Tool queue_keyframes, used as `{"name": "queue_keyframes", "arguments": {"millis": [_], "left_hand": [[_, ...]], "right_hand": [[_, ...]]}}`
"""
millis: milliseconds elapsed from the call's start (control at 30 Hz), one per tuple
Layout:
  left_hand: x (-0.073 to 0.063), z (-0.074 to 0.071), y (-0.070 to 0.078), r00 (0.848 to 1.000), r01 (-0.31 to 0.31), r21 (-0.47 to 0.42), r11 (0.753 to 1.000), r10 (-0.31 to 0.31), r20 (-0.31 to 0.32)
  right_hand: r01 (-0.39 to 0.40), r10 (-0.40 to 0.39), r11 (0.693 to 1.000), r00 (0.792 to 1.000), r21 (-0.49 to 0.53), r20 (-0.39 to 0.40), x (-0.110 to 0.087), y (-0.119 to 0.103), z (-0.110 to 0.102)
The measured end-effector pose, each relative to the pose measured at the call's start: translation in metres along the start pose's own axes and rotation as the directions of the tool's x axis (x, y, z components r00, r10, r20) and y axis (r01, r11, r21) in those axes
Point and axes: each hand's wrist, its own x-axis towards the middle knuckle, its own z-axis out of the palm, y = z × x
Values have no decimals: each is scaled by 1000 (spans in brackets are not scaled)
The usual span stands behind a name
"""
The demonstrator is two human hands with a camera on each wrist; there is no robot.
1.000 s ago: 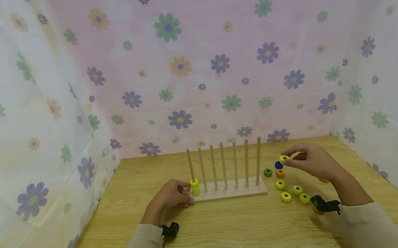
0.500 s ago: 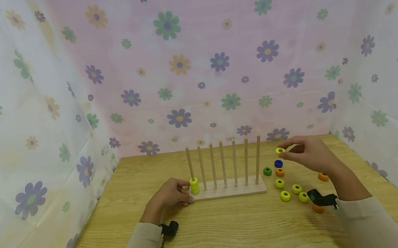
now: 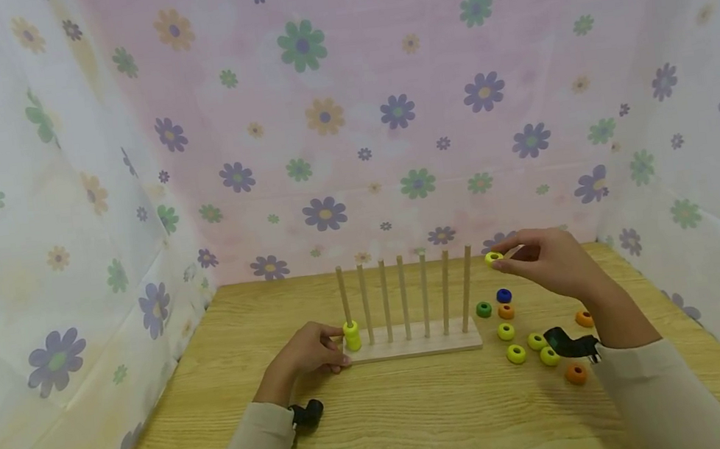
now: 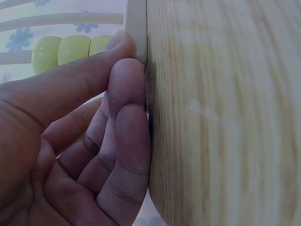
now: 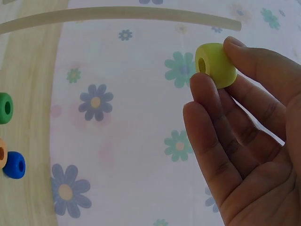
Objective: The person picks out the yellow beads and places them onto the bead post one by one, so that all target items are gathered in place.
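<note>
A wooden peg rack (image 3: 414,350) with a row of upright rods stands mid-table. Its leftmost rod carries three yellow beads (image 4: 74,49), stacked at the bottom. My left hand (image 3: 308,350) pinches the left end of the base; in the left wrist view the thumb lies on its upper side, beside the beads. Off to the right of the rods, about level with their tops, my right hand (image 3: 547,262) holds one yellow bead (image 5: 217,65) between thumb and fingers. The bead's hole shows at the side in the right wrist view.
Loose beads lie right of the rack: a green bead (image 3: 484,309), a blue bead (image 3: 504,295), an orange bead (image 3: 506,311) and several yellow beads (image 3: 516,354). More orange beads (image 3: 576,375) sit farther right. Flowered cloth (image 3: 360,106) walls in the wooden table (image 3: 396,420).
My right hand has risen and moved left with the yellow bead, away from the loose beads. The left hand has stayed at the rack's end.
</note>
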Motion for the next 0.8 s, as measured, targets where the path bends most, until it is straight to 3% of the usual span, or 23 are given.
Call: {"name": "queue_keyframes", "arguments": {"millis": [800], "left_hand": [[1, 1, -3, 1000, -14, 30, 999, 14, -1]], "right_hand": [[118, -116, 993, 989, 16, -95, 20, -32, -4]]}}
